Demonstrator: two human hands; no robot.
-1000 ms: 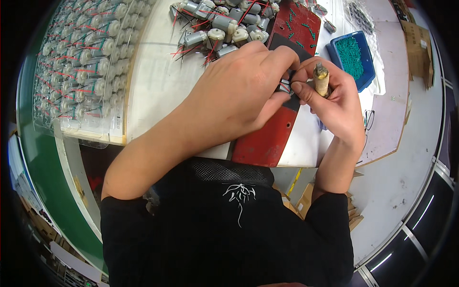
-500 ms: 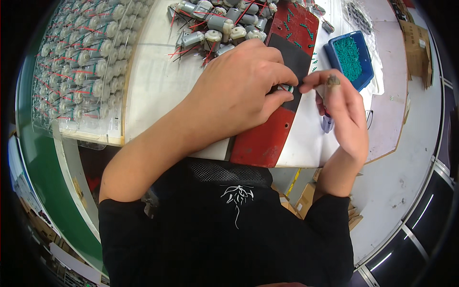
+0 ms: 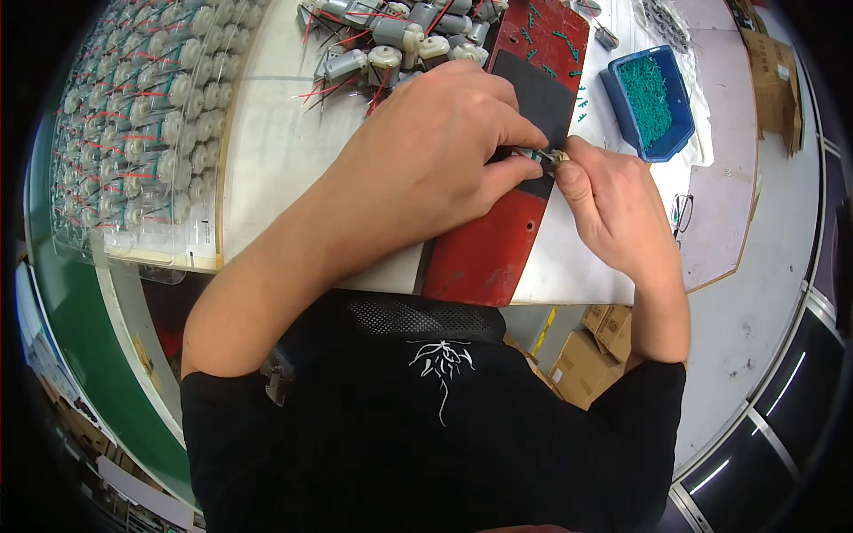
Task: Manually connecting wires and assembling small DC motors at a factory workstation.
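My left hand [image 3: 449,142] rests over the black pad [image 3: 546,111] on a red metal plate [image 3: 484,266]. Its thumb and index finger pinch a small part, mostly hidden, with a bit of green and white showing. From the right, my right hand [image 3: 617,200] is closed, with its fingertips close to the left ones. Between its thumb and index finger sits a small tool with a thin metallic tip [image 3: 548,159] that points at the pinched part. Most of this tool is hidden in the palm.
Small grey motors [image 3: 400,35] with red and black wires are heaped beyond my left hand. Clear trays of motors [image 3: 133,133] stand at left. A blue bin [image 3: 680,133] holds green plastic pieces [image 3: 644,98]; several more lie on the plate's far end. Glasses [image 3: 682,215] lie at right.
My right hand has moved left and turned, bringing the small tool's tip up to the part in my left fingers. My left hand stays nearly in place.
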